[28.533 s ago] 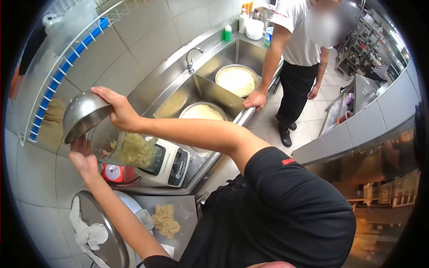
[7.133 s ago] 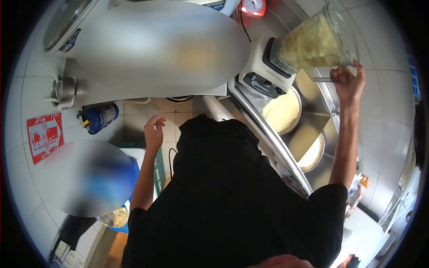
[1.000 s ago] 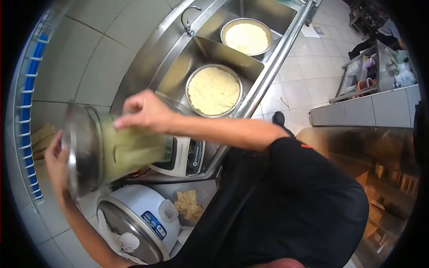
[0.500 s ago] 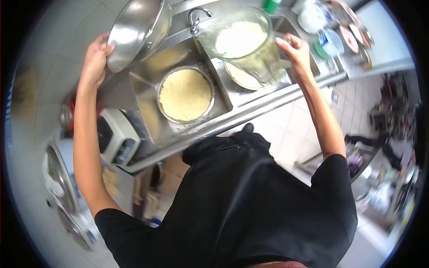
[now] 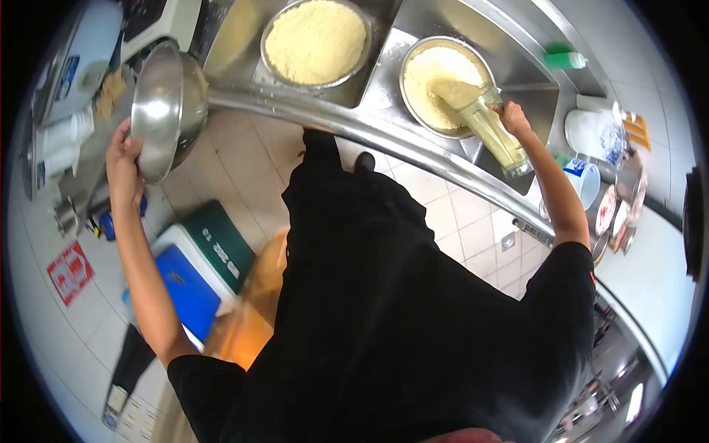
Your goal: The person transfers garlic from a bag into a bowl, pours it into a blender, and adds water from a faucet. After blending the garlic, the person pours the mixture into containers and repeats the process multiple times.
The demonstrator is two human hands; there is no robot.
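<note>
tipping the blender jug [image 5: 491,129], gripped by the right hand [image 5: 512,118], over the bowl [image 5: 443,83] – mash may overshoot (left hand [image 5: 122,159] clasps a steel bowl [image 5: 166,107]).

In my hands: one steel bowl [image 5: 164,100], one blender jug [image 5: 487,129]. In sink: two filled pans [image 5: 316,40]. One green bottle [image 5: 565,59].

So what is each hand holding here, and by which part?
The left hand grips the steel bowl by its rim. The right hand holds the blender jug by its side, tipped mouth-down over the pan.
</note>
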